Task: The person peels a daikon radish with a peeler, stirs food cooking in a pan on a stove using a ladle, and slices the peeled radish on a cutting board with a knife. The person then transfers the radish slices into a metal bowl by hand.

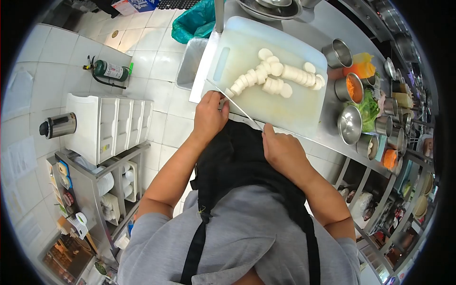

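My right hand (285,151) is closed round the handle of a knife (240,109), whose blade points up and left across the near edge of the cutting board. At the blade's far part, my left hand (210,114) has its fingers bent together beside the end of a white cylindrical food piece (229,93); what the fingertips hold is too small to make out. White round slices (259,76) lie in a curved row on the white cutting board (289,114), with more slices (299,75) in a second row to the right.
Metal bowls (350,124) and pots (337,53) stand right of the board, near an orange-filled container (351,88) and leafy greens (368,111). A grey bin (191,64) with a green bag (194,21) is at the counter's left. White drawers (111,126) stand further left.
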Demonstrator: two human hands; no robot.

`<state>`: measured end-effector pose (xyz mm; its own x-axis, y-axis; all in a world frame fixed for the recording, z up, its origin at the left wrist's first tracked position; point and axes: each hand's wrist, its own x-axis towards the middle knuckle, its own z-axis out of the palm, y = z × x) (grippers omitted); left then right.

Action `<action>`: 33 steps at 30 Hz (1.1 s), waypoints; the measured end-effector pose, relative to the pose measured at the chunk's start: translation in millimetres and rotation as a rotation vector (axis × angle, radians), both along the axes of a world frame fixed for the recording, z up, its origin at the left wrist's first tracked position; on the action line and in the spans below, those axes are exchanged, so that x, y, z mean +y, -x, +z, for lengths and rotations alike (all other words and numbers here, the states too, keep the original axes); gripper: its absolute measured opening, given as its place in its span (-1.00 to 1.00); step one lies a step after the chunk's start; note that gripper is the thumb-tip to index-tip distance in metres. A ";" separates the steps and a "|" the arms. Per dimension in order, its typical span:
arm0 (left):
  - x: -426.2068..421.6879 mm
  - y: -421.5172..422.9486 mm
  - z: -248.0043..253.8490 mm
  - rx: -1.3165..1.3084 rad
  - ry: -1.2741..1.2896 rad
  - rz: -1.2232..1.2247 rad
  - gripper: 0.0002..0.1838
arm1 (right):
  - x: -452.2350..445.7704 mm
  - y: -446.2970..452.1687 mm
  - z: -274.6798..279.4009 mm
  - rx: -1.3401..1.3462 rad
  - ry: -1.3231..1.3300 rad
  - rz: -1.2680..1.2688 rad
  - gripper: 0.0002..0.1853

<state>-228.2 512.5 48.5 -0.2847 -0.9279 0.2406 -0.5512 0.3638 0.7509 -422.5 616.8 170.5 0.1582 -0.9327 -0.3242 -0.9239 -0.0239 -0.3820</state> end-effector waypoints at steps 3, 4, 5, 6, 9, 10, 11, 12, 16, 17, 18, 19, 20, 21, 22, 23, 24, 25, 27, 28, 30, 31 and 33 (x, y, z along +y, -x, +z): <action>0.4 0.9 -0.4 0.008 0.032 0.005 -0.78 | 0.7 0.1 11.8 0.015 -0.023 0.012 -0.90; 0.2 1.0 -0.6 -0.005 0.044 0.003 -0.78 | 1.1 0.4 13.1 0.018 -0.033 0.015 -0.91; 0.5 1.3 -0.7 -0.018 0.056 0.001 -0.78 | 1.7 0.9 12.7 0.021 -0.035 0.018 -0.91; 1.1 1.8 -0.7 -0.016 0.054 0.005 -0.78 | 1.9 1.7 12.0 0.039 -0.041 0.030 -0.91; 0.1 3.2 0.3 -0.021 0.051 0.013 -0.77 | 2.5 2.6 17.4 0.070 -0.040 0.048 -0.91; 0.7 3.1 0.4 -0.022 0.049 0.013 -0.78 | 3.2 2.1 19.4 0.079 -0.038 0.048 -0.91; 1.0 2.9 0.4 -0.023 0.047 0.011 -0.78 | 3.0 1.9 19.3 0.079 -0.040 0.050 -0.91; 1.1 2.7 0.4 -0.022 0.047 0.012 -0.78 | 1.9 2.3 19.0 0.064 -0.075 0.041 -0.91; -3.4 -0.2 -0.6 -0.020 0.052 -0.009 -0.80 | -5.5 1.0 12.8 0.063 -0.134 0.012 -0.91; -3.8 -1.6 -1.2 -0.011 0.044 -0.024 -0.80 | -8.1 -0.3 6.3 0.061 -0.135 0.010 -0.91; -3.8 -2.1 -1.0 -0.011 0.044 -0.028 -0.80 | -11.5 -1.3 -3.5 0.032 -0.131 0.000 -0.91; -4.3 -1.6 -0.4 -0.020 0.015 -0.023 -0.80 | -14.0 -1.3 -13.0 0.004 -0.125 -0.012 -0.90; -5.3 -0.6 0.5 -0.029 -0.010 -0.017 -0.80 | -15.5 -1.3 -24.0 0.004 -0.119 -0.017 -0.90; -5.8 0.0 1.1 -0.032 -0.002 -0.020 -0.80 | -17.3 -1.7 -35.3 0.002 -0.084 -0.001 -0.90; -5.5 -0.3 1.3 -0.038 -0.002 -0.018 -0.79 | -19.0 -2.4 -39.4 -0.003 -0.047 0.015 -0.89; -4.9 -1.3 1.9 -0.047 -0.002 -0.017 -0.77 | -18.6 -0.8 -39.4 -0.011 -0.037 0.010 -0.89; -3.4 -1.5 2.4 -0.054 0.008 -0.024 -0.77 | -17.3 3.0 -38.3 -0.038 -0.018 -0.022 -0.87; -2.8 -0.3 3.5 -0.085 0.025 -0.004 -0.74 | -16.9 8.8 -36.9 -0.064 0.005 -0.053 -0.85; -1.9 1.9 2.4 -0.106 0.048 0.024 -0.66 | -7.0 24.3 -30.2 -0.130 0.036 -0.098 -0.84; -2.3 3.4 1.1 -0.111 0.056 0.021 -0.66 | 0.2 33.0 -26.0 -0.194 0.054 -0.134 -0.81; -3.3 6.2 1.0 -0.149 -0.010 0.054 -0.66 | 13.6 51.4 -11.2 -0.282 0.087 -0.231 -0.80; -2.8 5.6 4.6 -0.155 -0.002 0.051 -0.66 | 21.3 61.7 -7.1 -0.364 0.112 -0.326 -0.79; -4.4 1.4 13.4 -0.127 -0.151 0.092 -0.65 | 39.6 84.4 -8.5 -0.370 0.197 -0.406 -0.78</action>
